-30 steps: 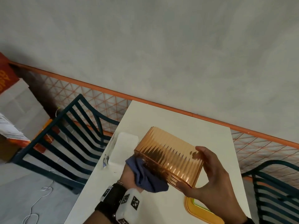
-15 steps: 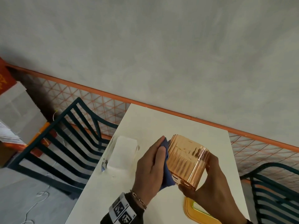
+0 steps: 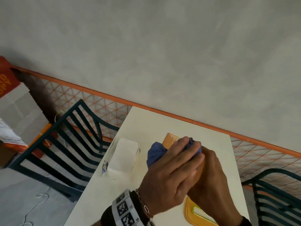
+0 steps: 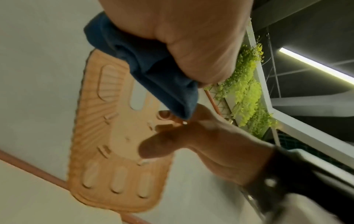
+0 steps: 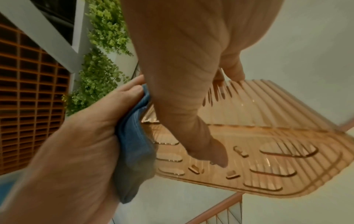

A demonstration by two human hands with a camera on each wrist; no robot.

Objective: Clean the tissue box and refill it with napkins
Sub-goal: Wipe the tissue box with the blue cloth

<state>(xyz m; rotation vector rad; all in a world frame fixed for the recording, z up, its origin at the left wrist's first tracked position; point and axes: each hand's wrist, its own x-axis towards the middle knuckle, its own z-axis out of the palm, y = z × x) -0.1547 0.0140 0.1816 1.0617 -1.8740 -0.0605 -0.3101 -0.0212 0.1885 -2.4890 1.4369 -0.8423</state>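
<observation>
An amber ribbed tissue box (image 3: 171,139) is held above the white table (image 3: 162,121), mostly hidden by both hands. My left hand (image 3: 177,159) grips a bunched blue cloth (image 3: 156,153) and presses it on the box's upper side. My right hand (image 3: 211,175) holds the box from the right, with its thumb (image 5: 191,109) across the slotted underside (image 5: 258,154). The left wrist view shows the cloth (image 4: 153,65) against the box's edge (image 4: 114,144). A clear-wrapped pack of white napkins (image 3: 124,155) lies on the table to the left.
A yellow-orange lid (image 3: 193,214) lies at the table's near edge under my right wrist. Dark slatted chairs stand to the left (image 3: 73,136) and right (image 3: 276,193). An orange mesh railing (image 3: 97,101) runs behind the table, below a grey wall.
My left hand has carried the cloth from the box's left end up over its top. The box has turned in my right hand and is now largely covered.
</observation>
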